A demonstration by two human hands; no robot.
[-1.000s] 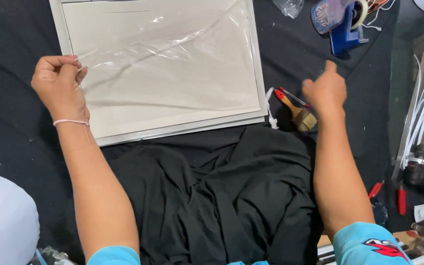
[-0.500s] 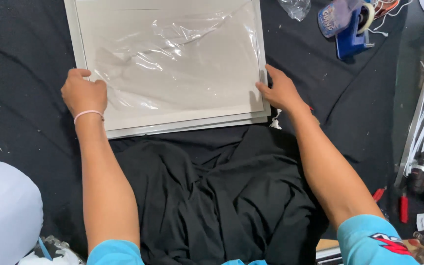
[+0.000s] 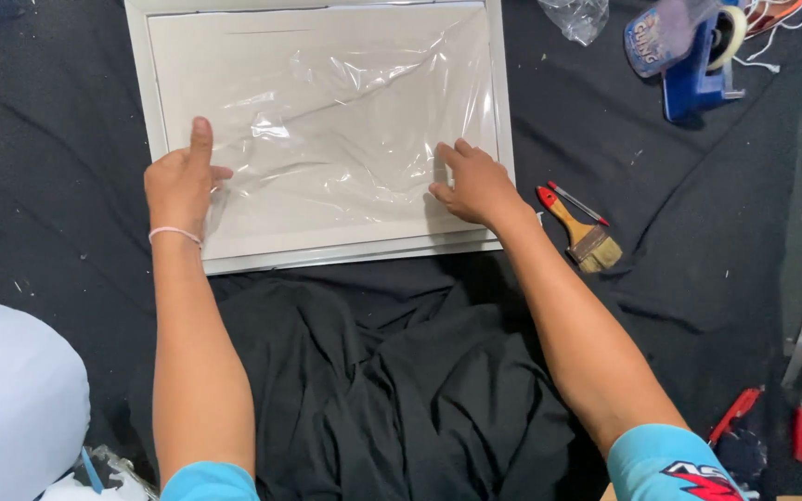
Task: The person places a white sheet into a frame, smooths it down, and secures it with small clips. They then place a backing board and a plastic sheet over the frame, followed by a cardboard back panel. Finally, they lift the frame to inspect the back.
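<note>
A white picture frame lies flat on black cloth, its pale board covered by a crinkled sheet of clear plastic film. My left hand rests on the film at the frame's lower left, fingers loosely curled and thumb pointing up. My right hand lies flat on the film near the lower right corner, fingers spread toward the left. Neither hand grips anything.
A paintbrush with a wooden handle and red tip and a thin pen lie right of the frame. A blue tape dispenser sits at top right beside a crumpled plastic bag. Red-handled tools lie at lower right. Bunched black cloth lies between my arms.
Both hands moved from the frame's outer edges inward onto the plastic film. The view has shifted, so the frame now sits higher and more central.
</note>
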